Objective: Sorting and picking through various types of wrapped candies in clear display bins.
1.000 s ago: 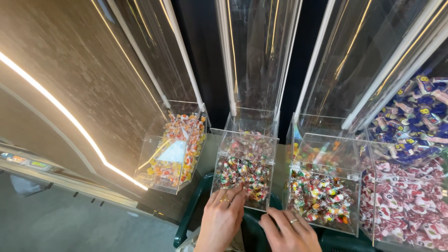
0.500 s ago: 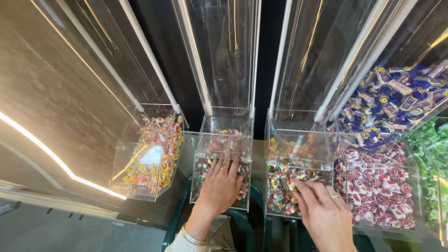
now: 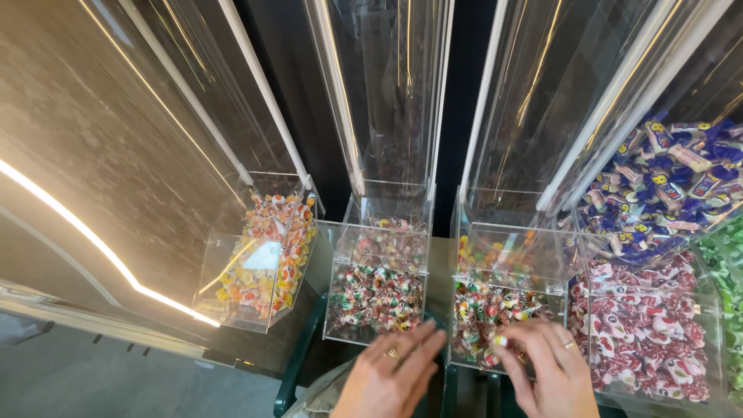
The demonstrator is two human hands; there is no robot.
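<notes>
My left hand [image 3: 391, 375], a ring on one finger, lies with fingers stretched out at the front edge of a clear bin of red, green and white wrapped candies [image 3: 375, 298]. I see nothing in it. My right hand [image 3: 549, 368], also ringed, reaches into the neighbouring clear bin [image 3: 503, 228] of mixed-colour candies [image 3: 484, 306]. Its thumb and fingertips pinch one small wrapped candy [image 3: 501, 340].
Tall clear chutes [image 3: 387, 101] rise behind each bin. Left is a bin of yellow and orange candies [image 3: 267, 259]; right are red-and-white candies [image 3: 650, 340], blue-wrapped candies [image 3: 673, 182] and green ones [image 3: 727, 267]. A dark green frame [image 3: 298, 360] sits below; grey floor [image 3: 93, 379] at lower left.
My left hand has pulled back out of the red-green-white bin to its front edge. My right hand stays at the mixed-colour bin and now pinches a candy.
</notes>
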